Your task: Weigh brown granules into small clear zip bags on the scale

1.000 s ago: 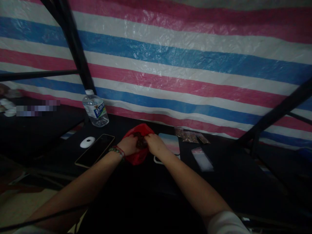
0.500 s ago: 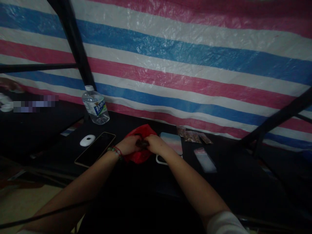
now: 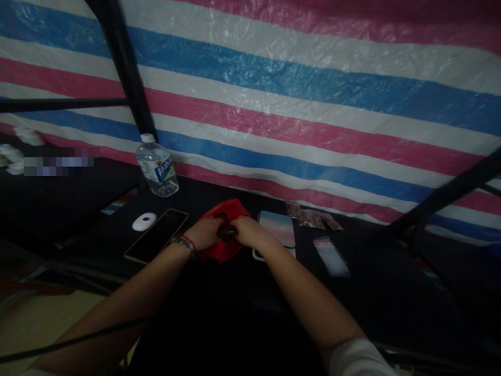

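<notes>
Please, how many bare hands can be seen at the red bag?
2: the left hand is at the left side of the red bag, and the right hand is at its right side. No hand seems hidden there.

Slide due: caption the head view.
Left hand and right hand at an open red bag of dark brown pieces, smartphone nearby.

Two hands (image 3: 207, 233) and one red bag (image 3: 219, 254) were visible at one tabletop (image 3: 370, 261). Also there: one clear bottle (image 3: 159, 169), one phone (image 3: 157, 236), one white oval gadget (image 3: 144, 222), one flat pastel object (image 3: 277, 227) and one clear packet (image 3: 331, 257). Small bags of brown bits (image 3: 311, 219) numbered at least three, overlapping. The red bag's dark contents (image 3: 225, 233) could not be counted.
</notes>
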A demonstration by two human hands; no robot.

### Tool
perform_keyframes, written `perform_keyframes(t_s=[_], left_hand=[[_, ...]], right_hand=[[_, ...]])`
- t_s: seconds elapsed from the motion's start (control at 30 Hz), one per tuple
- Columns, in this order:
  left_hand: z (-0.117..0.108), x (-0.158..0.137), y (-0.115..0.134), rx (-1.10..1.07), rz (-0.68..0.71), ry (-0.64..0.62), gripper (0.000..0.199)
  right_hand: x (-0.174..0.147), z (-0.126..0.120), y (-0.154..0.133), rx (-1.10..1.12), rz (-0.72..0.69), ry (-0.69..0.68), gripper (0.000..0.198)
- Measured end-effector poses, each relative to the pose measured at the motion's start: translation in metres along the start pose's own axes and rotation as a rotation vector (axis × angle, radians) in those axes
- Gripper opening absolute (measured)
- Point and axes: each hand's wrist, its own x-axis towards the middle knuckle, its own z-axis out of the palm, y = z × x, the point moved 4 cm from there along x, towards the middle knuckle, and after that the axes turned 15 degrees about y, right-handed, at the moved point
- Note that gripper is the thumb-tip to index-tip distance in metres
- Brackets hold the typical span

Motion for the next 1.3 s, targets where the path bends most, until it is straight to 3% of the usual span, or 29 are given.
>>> perform_keyframes(t_s=[0.1,0.27,0.53,0.87,1.3], left_hand=[[-0.004,-0.003,-0.002,-0.046,-0.018,-0.017,0.026],[-0.014,-0.006,-0.005,-0.126,-0.062,0.023,0.023],[-0.026,-0.009,-0.002,-0.369,-0.066,0.116,0.033],[-0.027,-0.010,-0.003,-0.360,-0.062,0.337,0.039],[-0.027,-0.016,0.004,-0.294,0.040,0.394,0.041]], right_hand=[[0.002,0.002,-0.003,0.033,0.019,0.031,0.020],[0.001,0.012,-0.002,0.282,0.082,0.056,0.011],[-0.006,0.022,0.005,0.611,0.238,0.350,0.028],[-0.012,0.029,0.012,0.722,0.326,0.461,0.039],[-0.014,0.031,0.008,0.725,0.303,0.457,0.037]])
